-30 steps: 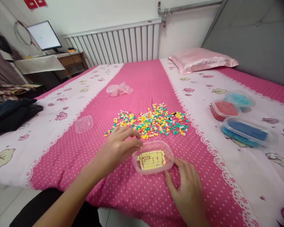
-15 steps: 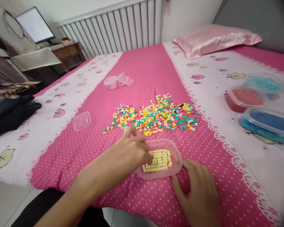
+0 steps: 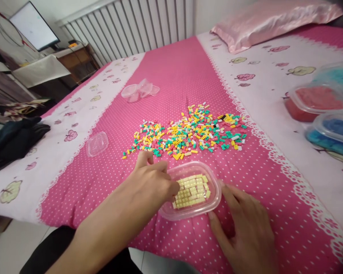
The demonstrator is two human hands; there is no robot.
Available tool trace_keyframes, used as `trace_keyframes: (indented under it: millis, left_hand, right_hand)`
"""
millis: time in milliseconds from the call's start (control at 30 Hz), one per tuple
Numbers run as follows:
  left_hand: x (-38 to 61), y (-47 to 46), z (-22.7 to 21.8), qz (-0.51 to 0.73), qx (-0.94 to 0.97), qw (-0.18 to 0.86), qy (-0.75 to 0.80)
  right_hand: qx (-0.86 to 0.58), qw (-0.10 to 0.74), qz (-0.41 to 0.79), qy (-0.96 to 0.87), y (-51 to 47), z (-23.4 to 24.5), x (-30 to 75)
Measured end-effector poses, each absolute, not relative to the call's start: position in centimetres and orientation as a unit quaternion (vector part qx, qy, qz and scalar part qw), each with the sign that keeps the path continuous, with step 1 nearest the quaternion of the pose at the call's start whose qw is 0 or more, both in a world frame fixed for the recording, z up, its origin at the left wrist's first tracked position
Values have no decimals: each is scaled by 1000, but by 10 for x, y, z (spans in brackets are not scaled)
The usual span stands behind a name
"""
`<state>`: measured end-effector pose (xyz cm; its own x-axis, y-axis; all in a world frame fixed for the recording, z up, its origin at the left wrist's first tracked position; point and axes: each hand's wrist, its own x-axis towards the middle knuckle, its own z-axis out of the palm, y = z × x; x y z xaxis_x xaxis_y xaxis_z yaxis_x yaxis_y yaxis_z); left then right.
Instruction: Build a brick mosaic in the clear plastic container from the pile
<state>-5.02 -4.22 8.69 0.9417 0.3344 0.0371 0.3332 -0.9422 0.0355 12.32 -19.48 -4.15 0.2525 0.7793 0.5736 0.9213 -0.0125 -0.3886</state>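
One brick tub (image 3: 193,212) — partly hidden (behind left fingers (image 3: 170,187))

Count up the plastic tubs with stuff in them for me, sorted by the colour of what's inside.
Clear plastic tub of pale yellow bricks: 1
Clear plastic tub of red contents: 1
Clear plastic tub of blue contents: 1
Clear plastic tub of teal contents: 1
Total: 4, the last two partly out of frame
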Motion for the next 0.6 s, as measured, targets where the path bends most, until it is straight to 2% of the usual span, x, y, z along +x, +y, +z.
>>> trace_keyframes:
  millis: [133,333,600]
  left_hand:
    - [-51,-44,88,-53,984,15,168]
    - [-50,-49,89,-1,984,14,177]
    - [-38,-65,85,31,967,-138,213]
  right_hand:
    - [-689,362,-103,-619,-196,-42,125]
    - [-653,422,-67,-625,-198,-37,127]
    - [-588,482,-27,-649,-207,-34,132]
